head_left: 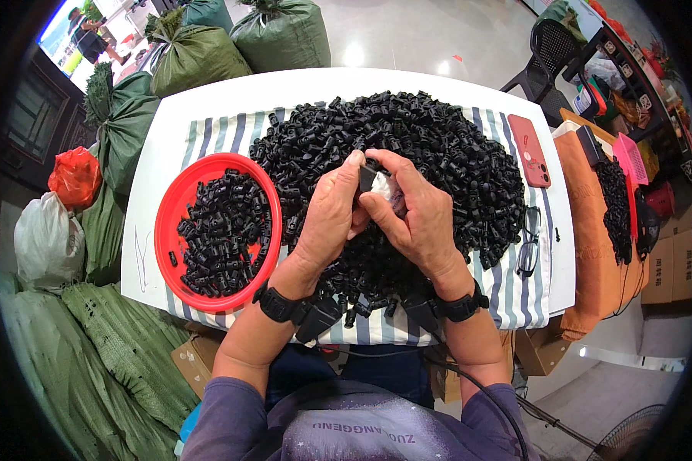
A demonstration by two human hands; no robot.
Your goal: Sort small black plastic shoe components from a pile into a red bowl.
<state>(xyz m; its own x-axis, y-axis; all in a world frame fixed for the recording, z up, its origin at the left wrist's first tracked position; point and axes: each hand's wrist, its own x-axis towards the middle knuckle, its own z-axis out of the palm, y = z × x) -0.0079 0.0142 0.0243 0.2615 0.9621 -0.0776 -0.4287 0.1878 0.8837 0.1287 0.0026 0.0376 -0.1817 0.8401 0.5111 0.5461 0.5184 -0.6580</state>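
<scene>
Over a big heap of small black plastic parts (pixel 469 184), my two hands meet near the middle of the table. My left hand (pixel 327 211) is closed, its thumb and fingers pinching a small black part (pixel 367 178) at the fingertips. Around the other side of it curls my right hand (pixel 419 211), also closed, with a whitish, shiny thing (pixel 384 187) showing between thumb and fingers; its kind I cannot make out. To the left stands a round red tray (pixel 165 223) holding many more of the black parts.
The heap lies on a striped cloth (pixel 200 142) over a white table (pixel 150 177). A red phone (pixel 529 150) and black-framed glasses (pixel 527 250) lie at the right. Green sacks (pixel 281 38) crowd the left and far side; an orange-covered surface (pixel 580 223) adjoins the right. A cable (pixel 477 380) hangs below.
</scene>
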